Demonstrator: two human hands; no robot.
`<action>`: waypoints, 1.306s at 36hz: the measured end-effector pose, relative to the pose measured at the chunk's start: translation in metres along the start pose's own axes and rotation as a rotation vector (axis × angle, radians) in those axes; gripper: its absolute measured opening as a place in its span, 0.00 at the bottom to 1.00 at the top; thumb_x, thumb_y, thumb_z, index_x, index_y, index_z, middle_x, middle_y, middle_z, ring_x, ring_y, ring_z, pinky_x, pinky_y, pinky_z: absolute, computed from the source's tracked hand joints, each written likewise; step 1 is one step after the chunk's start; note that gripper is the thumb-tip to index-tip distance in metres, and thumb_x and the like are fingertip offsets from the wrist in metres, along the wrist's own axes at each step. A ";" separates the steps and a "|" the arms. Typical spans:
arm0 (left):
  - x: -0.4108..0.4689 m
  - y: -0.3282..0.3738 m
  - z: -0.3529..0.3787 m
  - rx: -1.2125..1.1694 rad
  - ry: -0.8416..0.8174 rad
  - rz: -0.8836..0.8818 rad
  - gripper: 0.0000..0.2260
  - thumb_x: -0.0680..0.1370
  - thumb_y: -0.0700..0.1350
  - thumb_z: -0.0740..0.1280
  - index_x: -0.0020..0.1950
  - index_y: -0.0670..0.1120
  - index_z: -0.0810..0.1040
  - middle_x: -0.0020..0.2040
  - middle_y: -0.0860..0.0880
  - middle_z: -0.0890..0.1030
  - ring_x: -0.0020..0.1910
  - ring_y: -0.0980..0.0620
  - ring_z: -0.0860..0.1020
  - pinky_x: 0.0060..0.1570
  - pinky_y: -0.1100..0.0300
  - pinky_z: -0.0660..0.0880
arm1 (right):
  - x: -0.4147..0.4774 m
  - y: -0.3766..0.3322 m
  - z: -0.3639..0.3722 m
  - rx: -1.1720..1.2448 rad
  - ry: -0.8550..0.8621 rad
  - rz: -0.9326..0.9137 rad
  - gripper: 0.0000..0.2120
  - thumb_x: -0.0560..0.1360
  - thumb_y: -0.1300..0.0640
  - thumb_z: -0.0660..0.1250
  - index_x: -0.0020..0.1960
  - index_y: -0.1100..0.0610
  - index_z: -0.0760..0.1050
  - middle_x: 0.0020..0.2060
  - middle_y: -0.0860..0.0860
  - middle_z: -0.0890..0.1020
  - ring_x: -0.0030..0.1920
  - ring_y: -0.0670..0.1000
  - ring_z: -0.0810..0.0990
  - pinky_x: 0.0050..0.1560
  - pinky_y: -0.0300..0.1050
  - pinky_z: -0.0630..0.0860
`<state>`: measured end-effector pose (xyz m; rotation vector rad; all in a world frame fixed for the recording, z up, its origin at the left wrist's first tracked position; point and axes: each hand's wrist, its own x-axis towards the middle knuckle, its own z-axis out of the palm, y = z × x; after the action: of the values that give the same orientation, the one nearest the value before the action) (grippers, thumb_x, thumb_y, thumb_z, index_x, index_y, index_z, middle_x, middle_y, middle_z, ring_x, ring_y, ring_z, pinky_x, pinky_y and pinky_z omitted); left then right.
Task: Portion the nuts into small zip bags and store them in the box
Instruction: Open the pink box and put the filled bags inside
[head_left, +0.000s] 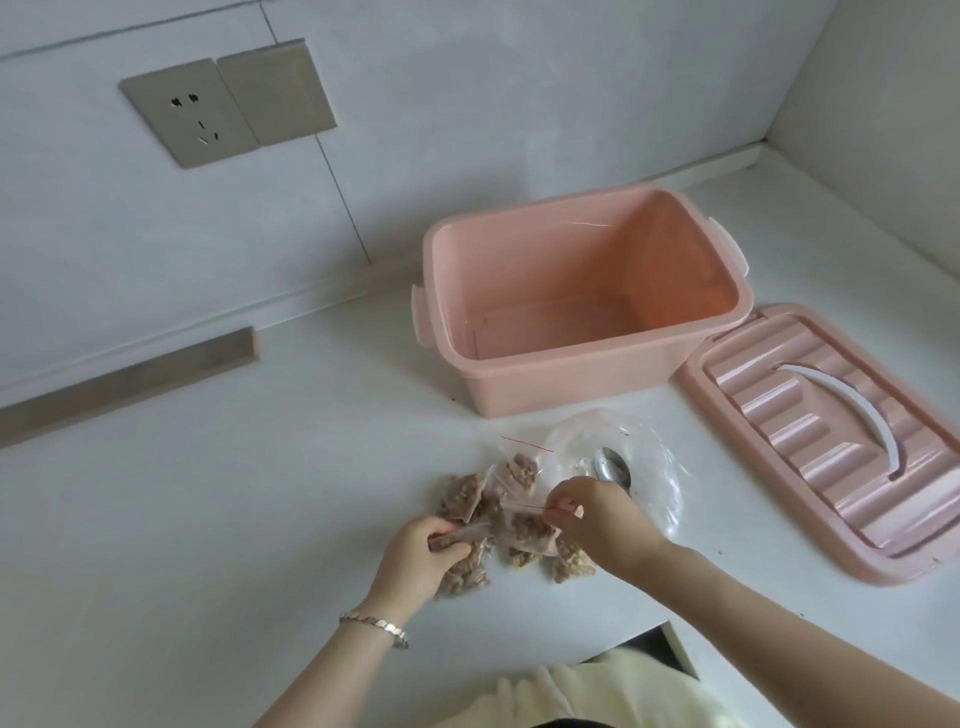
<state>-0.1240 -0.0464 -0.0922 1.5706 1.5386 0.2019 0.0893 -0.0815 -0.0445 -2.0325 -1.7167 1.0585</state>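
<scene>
Several small zip bags filled with brown nuts (519, 470) lie in a heap on the white counter, in front of the pink box (587, 364). The box stands with no lid on and nothing inside. My left hand (415, 556) grips the top edge of one filled bag at the heap's left side. My right hand (597, 514) pinches the red zip strip of another bag (527, 527) in the middle of the heap. A metal spoon (610, 465) rests on a large, limp clear bag (654, 467) just behind my right hand.
The box's pink lid (831, 441) with a white handle lies flat to the right of the box. A wall with a socket plate (208, 114) rises behind the counter. The counter's front edge has a notch near my body (670, 634).
</scene>
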 end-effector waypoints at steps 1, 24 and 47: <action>-0.002 -0.002 -0.001 -0.002 -0.009 0.006 0.11 0.71 0.41 0.73 0.34 0.55 0.75 0.34 0.57 0.78 0.36 0.59 0.76 0.34 0.74 0.67 | -0.003 -0.001 -0.006 0.029 0.014 -0.011 0.07 0.76 0.56 0.64 0.48 0.57 0.79 0.45 0.49 0.79 0.36 0.43 0.74 0.40 0.32 0.69; 0.080 0.215 -0.109 -0.363 0.240 0.437 0.14 0.71 0.28 0.68 0.36 0.46 0.72 0.36 0.47 0.75 0.31 0.57 0.76 0.30 0.65 0.77 | 0.109 -0.026 -0.201 0.075 0.499 -0.175 0.02 0.75 0.60 0.65 0.48 0.57 0.76 0.38 0.51 0.77 0.36 0.53 0.76 0.39 0.32 0.73; 0.268 0.188 -0.034 -0.104 0.206 0.032 0.10 0.73 0.29 0.66 0.50 0.40 0.78 0.40 0.49 0.76 0.41 0.51 0.74 0.31 0.69 0.65 | 0.276 0.037 -0.156 -0.007 0.116 0.093 0.15 0.74 0.61 0.67 0.60 0.61 0.75 0.56 0.57 0.79 0.58 0.55 0.76 0.57 0.42 0.70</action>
<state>0.0454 0.2348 -0.0683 1.5305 1.6337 0.4669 0.2297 0.2052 -0.0561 -2.1523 -1.5853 0.9429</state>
